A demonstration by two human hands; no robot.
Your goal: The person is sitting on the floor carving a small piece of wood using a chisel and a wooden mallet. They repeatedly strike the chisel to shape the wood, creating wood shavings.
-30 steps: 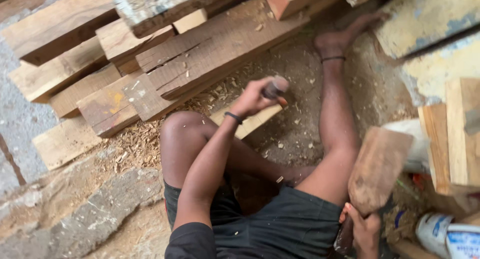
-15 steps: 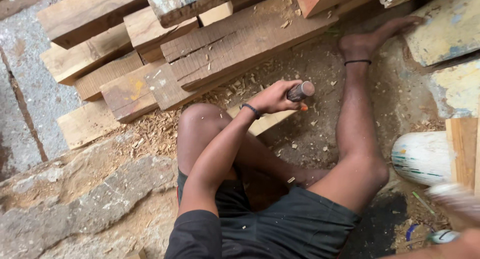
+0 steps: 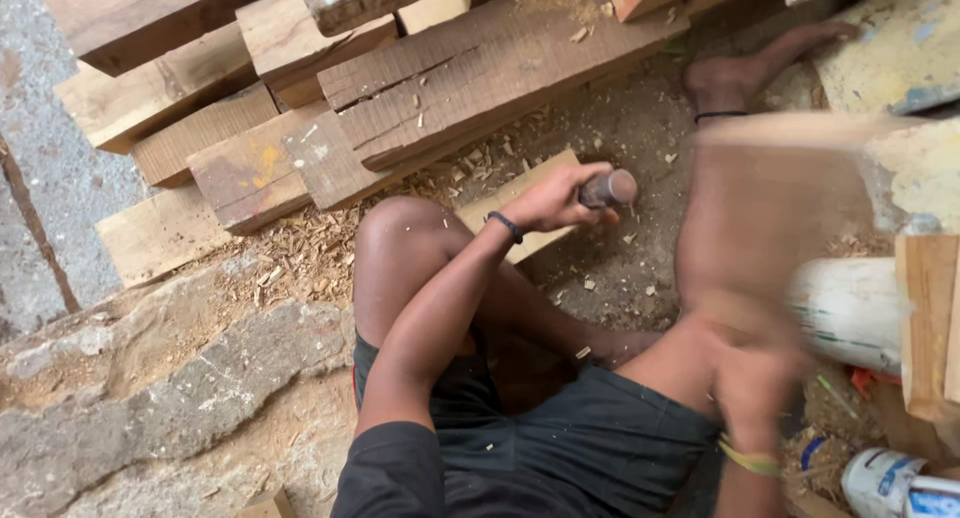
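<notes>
Rough timber planks [image 3: 470, 78] lie stacked across the upper part of the frame on dusty ground strewn with wood chips [image 3: 300, 253], with grey stone [image 3: 150, 408] at lower left; the person sits on the ground, knees bent, a pale wooden piece [image 3: 520, 203] lying just past the knee at the middle of the frame; the left hand [image 3: 560, 198] has its fingers closed right round a chisel [image 3: 608, 188], whose round, dark, battered butt end points toward the right of the frame, the blade hidden behind the hand, apparently set against the pale piece; the right hand [image 3: 755, 378], at lower right, is blurred, its fingers seemingly wrapped round the handle of a wooden mallet [image 3: 790, 188], though how tight the grip is I cannot tell; the mallet's head shows only as a broad brown smear at the right; judging by this, the step in hand is carving or chopping with chisel and mallet, a stroke under way; the strike calls for the mallet face to land squarely on the chisel butt while the left hand keeps the tool steady and clear of the blow; a white plastic container [image 3: 850, 313] lies on its side at the right edge, beside a wooden block [image 3: 930, 318].
</notes>
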